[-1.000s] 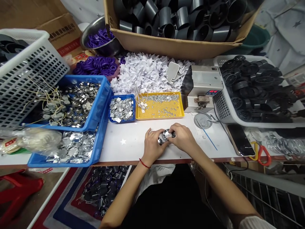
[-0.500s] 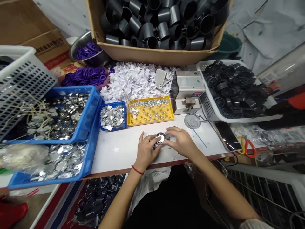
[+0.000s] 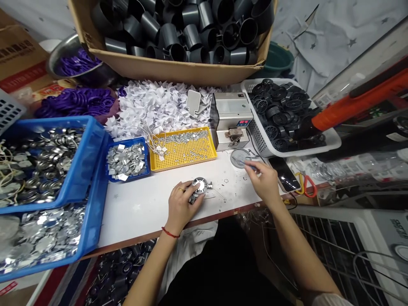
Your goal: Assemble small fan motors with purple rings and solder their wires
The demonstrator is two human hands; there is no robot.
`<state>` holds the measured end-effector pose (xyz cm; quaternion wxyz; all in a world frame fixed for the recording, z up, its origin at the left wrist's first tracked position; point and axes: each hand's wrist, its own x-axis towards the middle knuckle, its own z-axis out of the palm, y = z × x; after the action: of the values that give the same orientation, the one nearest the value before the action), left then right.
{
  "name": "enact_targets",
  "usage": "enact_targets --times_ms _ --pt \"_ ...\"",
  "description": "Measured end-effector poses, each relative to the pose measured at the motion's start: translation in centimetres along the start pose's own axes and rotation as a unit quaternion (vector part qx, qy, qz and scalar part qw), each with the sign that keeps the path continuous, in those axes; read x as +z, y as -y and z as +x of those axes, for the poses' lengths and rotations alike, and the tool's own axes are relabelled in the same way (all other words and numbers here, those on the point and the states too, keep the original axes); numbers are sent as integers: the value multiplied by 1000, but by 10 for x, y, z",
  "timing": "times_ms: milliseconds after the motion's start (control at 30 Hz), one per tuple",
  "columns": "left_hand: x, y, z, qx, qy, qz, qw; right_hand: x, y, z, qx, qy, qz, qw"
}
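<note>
My left hand [image 3: 182, 203] has its fingers closed round a grey round wheel-like part [image 3: 201, 185] with a pale centre, held low over the white table. A short metal-looking end and thin wires stick out to its right. In a pinch, my right hand [image 3: 264, 180] grips a thin blue stick [image 3: 250, 167], mostly hidden by the fingers. The stick's front end reaches over a round grey dish-like piece [image 3: 238, 159] lying on the table. Behind that dish stands a metal device [image 3: 232, 112] with a red number display.
A yellow perforated tray [image 3: 183, 157] of small metal bits and a blue tray [image 3: 109, 169] of square pieces stand ahead. Larger blue bins [image 3: 95, 161] are at left. A white basket [image 3: 266, 146] of black wheels, a phone [image 3: 285, 174] and scissors [image 3: 308, 187] lie right.
My right hand has left the wheel-like part, moved right and picked up the blue stick from the table. My left hand still holds the part. The view has shifted to the right.
</note>
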<state>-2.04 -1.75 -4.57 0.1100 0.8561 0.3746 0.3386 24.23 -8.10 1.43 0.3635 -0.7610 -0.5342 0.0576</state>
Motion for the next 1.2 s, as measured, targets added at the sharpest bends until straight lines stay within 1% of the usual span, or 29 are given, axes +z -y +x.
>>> enact_targets --times_ms 67,133,200,300,400,467,533,600,700,733,767,833,900,1067,1133,1200 --pt "0 0 -1 -2 -5 3 1000 5 0 16 -82 -32 -11 996" --pt "1 1 -1 -4 -7 3 1000 7 -5 24 -142 -43 -54 987" --pt "1 1 -2 -5 -7 2 1000 8 -11 25 -178 -44 -94 978" --pt "2 2 -2 -10 -7 -5 1000 7 -18 19 -191 -47 -118 973" --pt "2 1 -2 -18 -8 -14 1000 4 -19 14 -157 -33 -114 980" --pt "2 1 -2 -21 -8 -21 1000 1 -18 12 -113 -22 -97 989" --pt "2 0 -2 -25 -6 -28 999 -1 -17 11 -68 -33 -69 995" --pt "1 1 -2 -29 -5 -32 999 -2 -18 12 -29 -82 -33 996" --pt "1 1 -2 -29 -3 -32 999 1 -23 17 14 -176 27 984" --pt "1 1 -2 -28 -1 -32 999 3 -25 19 20 -192 44 980" --pt "1 1 -2 -27 1 -31 999 5 -27 21 20 -196 53 979" --pt "1 0 -2 -25 2 -27 999 8 -30 24 5 -174 46 984" --pt "1 0 -2 -22 1 -21 1000 10 -31 24 -14 -137 20 990" --pt "0 0 -1 -13 -2 -12 1000 8 -25 14 -67 -60 -39 995" --pt "0 0 -1 -18 0 -12 1000 6 -22 10 -77 -47 -55 994" --pt "1 0 -2 -23 4 -13 1000 3 -19 8 -79 -56 -56 994"
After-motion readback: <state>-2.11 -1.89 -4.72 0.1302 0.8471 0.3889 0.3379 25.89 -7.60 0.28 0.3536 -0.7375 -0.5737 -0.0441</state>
